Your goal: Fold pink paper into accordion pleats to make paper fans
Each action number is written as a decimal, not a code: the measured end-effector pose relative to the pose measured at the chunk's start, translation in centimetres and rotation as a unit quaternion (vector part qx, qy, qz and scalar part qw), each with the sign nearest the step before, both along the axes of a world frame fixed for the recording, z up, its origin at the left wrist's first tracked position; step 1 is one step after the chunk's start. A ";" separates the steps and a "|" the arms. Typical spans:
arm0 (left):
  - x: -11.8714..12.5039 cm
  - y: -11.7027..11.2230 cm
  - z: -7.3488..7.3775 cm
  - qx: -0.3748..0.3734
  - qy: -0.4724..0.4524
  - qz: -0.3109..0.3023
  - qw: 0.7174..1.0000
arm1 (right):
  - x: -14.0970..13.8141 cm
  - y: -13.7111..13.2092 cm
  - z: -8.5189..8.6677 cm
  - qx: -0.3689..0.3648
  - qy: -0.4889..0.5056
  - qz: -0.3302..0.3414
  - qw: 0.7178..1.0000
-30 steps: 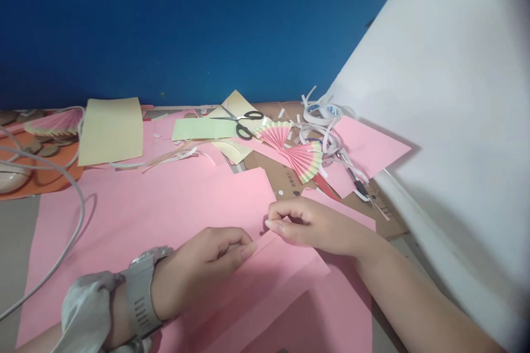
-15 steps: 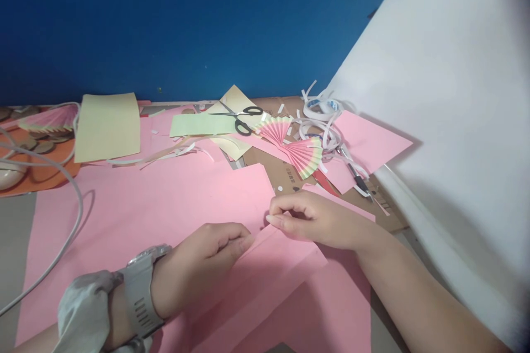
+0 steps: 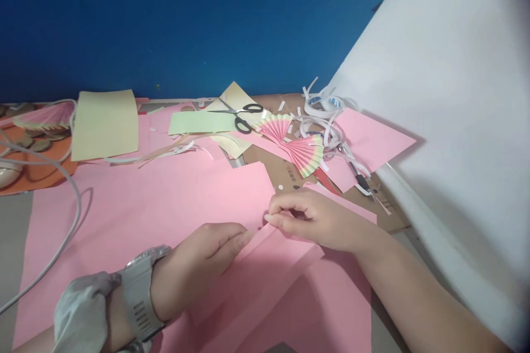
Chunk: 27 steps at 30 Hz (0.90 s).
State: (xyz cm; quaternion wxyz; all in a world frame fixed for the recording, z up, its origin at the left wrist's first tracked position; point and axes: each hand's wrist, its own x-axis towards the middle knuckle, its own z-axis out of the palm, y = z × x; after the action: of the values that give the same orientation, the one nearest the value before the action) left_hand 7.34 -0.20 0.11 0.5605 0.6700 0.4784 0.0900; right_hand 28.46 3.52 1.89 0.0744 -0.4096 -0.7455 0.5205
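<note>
Nearer the person than the scissors (image 3: 242, 116), the sheet (image 3: 265, 270) is pinched along a folded edge. The left hand (image 3: 199, 265) curls narrow onto the crease, and the right hand (image 3: 314, 218) nips its end between thumb and forefinger. Seemingly only a fold or two is made and most of the sheet is flat. Finished fans (image 3: 304, 154) lie beside the scissors.

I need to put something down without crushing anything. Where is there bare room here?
The big pink sheet lies bare between the white cable, the cream sheet and the left hand. Crowded: the back, around scissors, paper fans and white strips, and the folded pink paper that left hand and right hand hold.
</note>
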 end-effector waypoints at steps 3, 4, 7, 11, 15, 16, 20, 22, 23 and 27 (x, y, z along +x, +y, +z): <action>0.0 -0.1 -0.1 0.003 -0.005 0.000 1.000 | 0.0 0.0 0.0 0.004 0.000 0.001 1.000; 0.1 -0.2 -0.2 0.005 -0.007 0.000 1.000 | 0.0 0.0 0.0 0.005 0.000 0.000 1.000; 0.1 -0.4 -0.3 0.003 -0.010 0.013 1.000 | -0.1 0.0 0.0 0.004 0.002 -0.006 1.000; 0.1 -0.7 -0.5 -0.004 -0.014 0.027 1.000 | -0.4 -0.1 0.0 0.015 0.002 0.003 1.000; 0.2 -0.8 -0.6 -0.003 -0.031 0.014 0.999 | -0.6 -0.2 -0.1 0.016 0.006 0.008 1.000; 0.2 -0.7 -0.6 0.000 -0.021 0.017 1.000 | -0.6 -0.3 -0.1 0.017 0.007 0.007 1.000; 0.4 -0.8 -0.3 0.038 0.020 0.028 0.999 | -0.6 -0.3 -0.2 0.024 0.007 0.004 1.000; 0.4 -0.8 -0.2 0.055 0.023 0.022 0.998 | -0.6 -0.3 -0.2 0.026 0.002 0.003 1.000; 0.3 -0.9 -0.2 0.061 0.023 0.016 0.998 | -0.5 -0.3 -0.1 0.026 -0.003 0.002 1.000; 0.2 -0.9 -0.3 0.084 0.017 -0.023 0.996 | -0.6 -0.3 0.2 0.014 -0.033 0.029 0.999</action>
State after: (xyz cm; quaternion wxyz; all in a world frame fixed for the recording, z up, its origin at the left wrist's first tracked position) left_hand 7.52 -1.09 -0.23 0.4955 0.7270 0.4634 0.1058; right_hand 27.89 3.25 2.06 0.0402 -0.4033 -0.7663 0.4986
